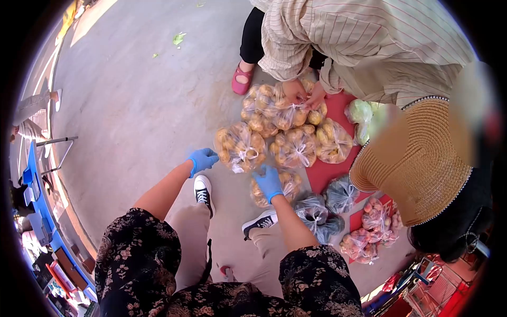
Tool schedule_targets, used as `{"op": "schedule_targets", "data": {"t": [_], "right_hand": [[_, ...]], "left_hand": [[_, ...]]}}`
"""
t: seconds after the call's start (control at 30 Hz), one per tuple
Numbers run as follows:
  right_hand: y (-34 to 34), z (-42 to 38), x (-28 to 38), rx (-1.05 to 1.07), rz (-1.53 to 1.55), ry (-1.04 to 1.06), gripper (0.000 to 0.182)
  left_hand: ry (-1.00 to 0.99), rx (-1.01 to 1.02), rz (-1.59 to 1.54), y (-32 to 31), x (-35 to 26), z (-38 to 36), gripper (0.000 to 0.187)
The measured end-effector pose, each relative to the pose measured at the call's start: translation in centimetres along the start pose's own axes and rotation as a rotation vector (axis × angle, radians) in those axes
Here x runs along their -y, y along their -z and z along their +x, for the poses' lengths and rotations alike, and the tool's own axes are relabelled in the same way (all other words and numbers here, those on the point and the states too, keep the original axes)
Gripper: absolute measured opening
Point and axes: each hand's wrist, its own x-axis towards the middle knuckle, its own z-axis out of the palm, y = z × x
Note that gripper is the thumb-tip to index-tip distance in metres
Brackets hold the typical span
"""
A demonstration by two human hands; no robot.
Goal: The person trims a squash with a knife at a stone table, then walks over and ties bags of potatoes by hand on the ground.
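My left hand (203,160), in a blue glove, is just left of a clear plastic bag of potatoes (240,143) with a knotted top. Its fingers stretch toward the bag and hold nothing. Below the same bag's right edge is my gloved right hand (268,181), its fingers apart and pointing up at it. Another bag of potatoes (290,185) lies partly hidden behind my right hand. Close by on the right sit a tied bag of potatoes (293,148) and a further one (334,141).
Opposite me a person in a striped shirt (364,37) bends over, both hands at a potato bag (288,113). A straw hat (417,158) is at right. Dark bags (317,216), bags of reddish produce (372,232) and a green bag (362,119) lie around the red mat (322,174).
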Motion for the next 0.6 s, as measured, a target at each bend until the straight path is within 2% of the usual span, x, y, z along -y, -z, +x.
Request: {"op": "schedule_targets", "data": {"t": [0.07,0.17,0.27,0.33,0.37,0.47,0.5,0.53,0.6], "right_hand": [[-2.4,2.8,-1.8,-0.104,-0.051,0.048,0.062],[-4.6,6.9,-2.7,-0.106,-0.146,0.063,0.073],[-6.9,10.3,-4.1,-0.073,-0.206,0.06,0.064],[-6.9,12.1,-4.4,0.163,-0.268,-0.002,0.056],[-7.1,13.1,-4.9,0.28,-0.298,-0.039,0.053],[-8.8,14.6,-8.1,0.281,-0.066,0.009,0.046],[-8.5,14.1,-7.7,0.26,0.048,-0.021,0.036],[-8.5,13.9,-7.9,0.24,0.199,-0.042,0.034],[-9.0,13.3,-8.4,0.232,0.588,-0.055,0.03]], "left_hand": [[0.044,0.099,0.04,-1.7,1.1,5.4,0.054],[0.131,0.256,0.121,-4.2,1.0,11.9,0.071],[0.218,0.333,0.089,-6.7,2.2,15.8,0.085],[0.239,0.355,0.035,-8.0,3.4,18.8,0.091],[0.156,0.34,-0.018,-8.1,3.6,20.5,0.083],[-0.018,0.344,-0.191,-9.3,6.2,22.9,0.06],[-0.047,0.337,-0.211,-9.2,6.8,22.7,0.048],[-0.079,0.319,-0.231,-8.5,6.7,22.4,0.037],[-0.195,0.327,-0.411,-7.6,7.1,21.2,0.028]]}}
